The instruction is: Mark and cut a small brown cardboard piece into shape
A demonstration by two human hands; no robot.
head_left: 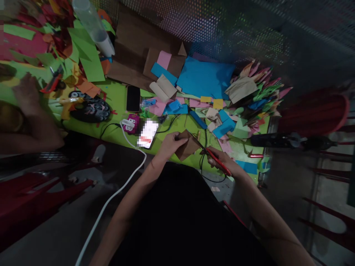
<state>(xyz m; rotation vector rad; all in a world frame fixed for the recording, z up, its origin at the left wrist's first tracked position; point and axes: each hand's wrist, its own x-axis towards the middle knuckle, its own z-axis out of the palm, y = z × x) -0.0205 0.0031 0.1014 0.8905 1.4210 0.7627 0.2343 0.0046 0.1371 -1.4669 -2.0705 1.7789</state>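
Close to the front edge of the green table (172, 127), my left hand (169, 145) pinches a piece of brown paper (188, 147) between thumb and fingers. My right hand (219, 160) is closed on the red handles of a pair of scissors (220, 162). Their blades lie along the upper right edge of the brown paper; whether they are cutting through it I cannot tell. A phone with a lit screen (148, 133) lies just left of my left hand. Beyond my right hand are blue, pink and pale green paper scraps (224, 127).
A blue paper stack (205, 77), brown sheets (130, 48) and rolled paper flowers (260, 96) stand at the back. Left are a dark phone (133, 98), a pink power block (131, 123), a black mask (90, 107) and another person's arm (30, 114). A white cable (122, 188) hangs off the edge.
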